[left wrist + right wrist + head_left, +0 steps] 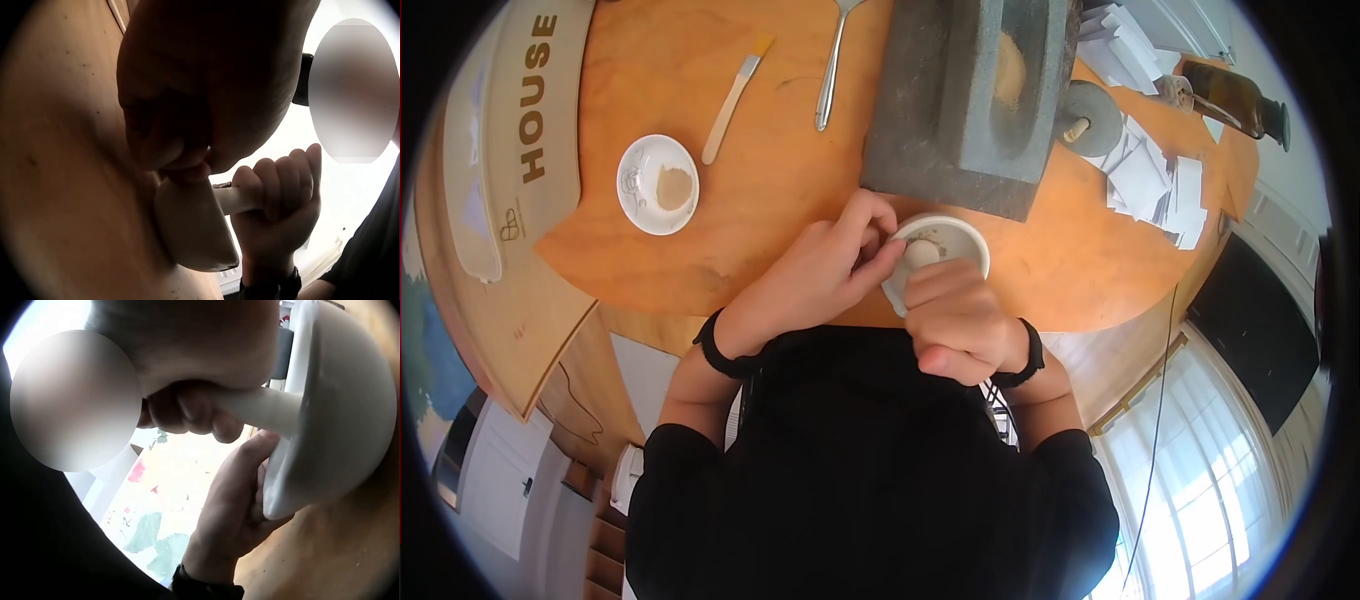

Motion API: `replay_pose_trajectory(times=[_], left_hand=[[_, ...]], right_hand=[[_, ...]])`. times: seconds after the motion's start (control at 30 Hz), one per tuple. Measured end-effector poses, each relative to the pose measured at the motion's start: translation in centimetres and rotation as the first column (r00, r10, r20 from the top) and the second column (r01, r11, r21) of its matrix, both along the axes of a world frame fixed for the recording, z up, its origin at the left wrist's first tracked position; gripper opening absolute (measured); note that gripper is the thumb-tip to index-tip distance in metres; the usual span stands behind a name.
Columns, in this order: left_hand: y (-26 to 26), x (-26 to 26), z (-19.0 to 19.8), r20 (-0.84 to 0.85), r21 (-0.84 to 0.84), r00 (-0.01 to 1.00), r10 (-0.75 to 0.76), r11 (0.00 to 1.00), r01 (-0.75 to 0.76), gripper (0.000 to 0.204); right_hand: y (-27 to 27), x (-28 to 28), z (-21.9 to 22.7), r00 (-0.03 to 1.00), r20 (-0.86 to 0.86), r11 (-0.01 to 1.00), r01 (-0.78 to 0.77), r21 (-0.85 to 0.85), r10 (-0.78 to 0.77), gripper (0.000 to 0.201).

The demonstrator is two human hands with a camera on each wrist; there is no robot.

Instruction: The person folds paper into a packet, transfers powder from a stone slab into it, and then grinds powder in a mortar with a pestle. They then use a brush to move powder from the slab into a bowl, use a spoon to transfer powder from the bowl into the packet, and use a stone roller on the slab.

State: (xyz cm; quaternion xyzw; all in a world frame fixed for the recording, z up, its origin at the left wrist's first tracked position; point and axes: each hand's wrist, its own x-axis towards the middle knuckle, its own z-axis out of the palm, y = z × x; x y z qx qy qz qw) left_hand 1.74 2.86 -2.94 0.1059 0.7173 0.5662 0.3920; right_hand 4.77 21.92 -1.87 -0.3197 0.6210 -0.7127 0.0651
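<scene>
A white mortar (974, 242) stands at the table's near edge, with coarse brownish bits inside. My left hand (832, 262) holds its left rim, the thumb over the edge and fingers against the outside wall, as the right wrist view shows. In my right hand (962, 318) is a white pestle (265, 411), its shaft wrapped by curled fingers. The pestle's rounded end reaches into the mortar; in the right wrist view its tip is hidden behind the rim.
Left lie a white dish (629, 187) with tan powder, a flat brush (735, 95) and a metal utensil handle (830, 85). Beyond the mortar sits a grey stone trough (960, 150) holding tan powder. Rightward are a stone wheel (1095, 112), white papers (1140, 180) and a brown bottle (1225, 98).
</scene>
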Motion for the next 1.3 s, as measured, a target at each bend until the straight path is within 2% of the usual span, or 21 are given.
replay_pose_trajectory(times=[0.03, 0.13, 0.23, 0.37, 0.47, 0.57, 0.67, 0.87, 1.0, 1.17, 1.3], left_hand=[[0.0, 0.1, -0.3, -0.001, 0.021, 0.999, 0.035, 0.999, -0.035, 0.015], [0.1, -0.1, -0.1, -0.102, 0.027, 0.995, 0.018, 1.000, -0.015, 0.017], [-0.1, -0.8, 0.2, -0.178, -0.039, 0.979, -0.103, 0.995, 0.097, 0.019], [0.0, -0.8, 0.3, -0.148, -0.043, 0.982, -0.119, 0.993, 0.114, 0.021], [-0.1, -0.9, 0.4, -0.130, -0.030, 0.985, -0.111, 0.994, 0.108, 0.022], [0.0, -0.8, 0.4, -0.118, -0.034, 0.987, -0.105, 0.994, 0.102, 0.023], [0.2, -1.0, 0.4, -0.136, -0.030, 0.986, -0.094, 0.995, 0.091, 0.025], [0.0, -0.6, 0.4, -0.138, -0.048, 0.985, -0.101, 0.994, 0.095, 0.027], [0.3, -0.8, 0.2, -0.180, -0.043, 0.978, -0.108, 0.994, 0.102, 0.026], [0.2, -1.0, 0.3, -0.181, -0.037, 0.977, -0.112, 0.994, 0.107, 0.025], [0.4, -1.1, 0.3, -0.159, -0.052, 0.981, -0.110, 0.993, 0.103, 0.025]], right_hand=[[-0.2, 0.2, -0.4, 1.000, 0.026, 1.000, 0.003, 0.016, -0.003, 0.046], [-0.2, 0.1, -0.8, 0.999, 0.042, 1.000, 0.019, 0.013, -0.020, 0.046], [0.3, -0.1, -0.7, 0.998, 0.069, 1.000, -0.004, -0.015, 0.005, 0.048], [1.2, -0.6, -0.1, 0.997, 0.056, 0.998, 0.045, 0.036, -0.047, 0.049], [0.6, -0.4, -0.1, 0.995, -0.023, 0.991, 0.100, 0.093, -0.099, 0.047], [-0.5, -0.1, -0.7, 0.978, -0.173, 0.980, 0.141, 0.139, -0.116, 0.044], [0.4, -0.7, 0.0, 0.987, 0.004, 0.984, 0.161, 0.078, -0.162, 0.042], [1.7, 0.6, 0.4, 1.000, -0.027, 0.981, 0.011, 0.195, -0.006, 0.041], [2.0, -0.3, 0.4, 0.994, 0.102, 0.995, 0.033, 0.096, -0.043, 0.039], [1.2, 0.6, 0.4, 0.997, 0.072, 0.995, -0.044, 0.087, 0.038, 0.039], [0.7, 0.9, -0.4, 1.000, 0.010, 0.997, 0.017, 0.070, -0.017, 0.041]])
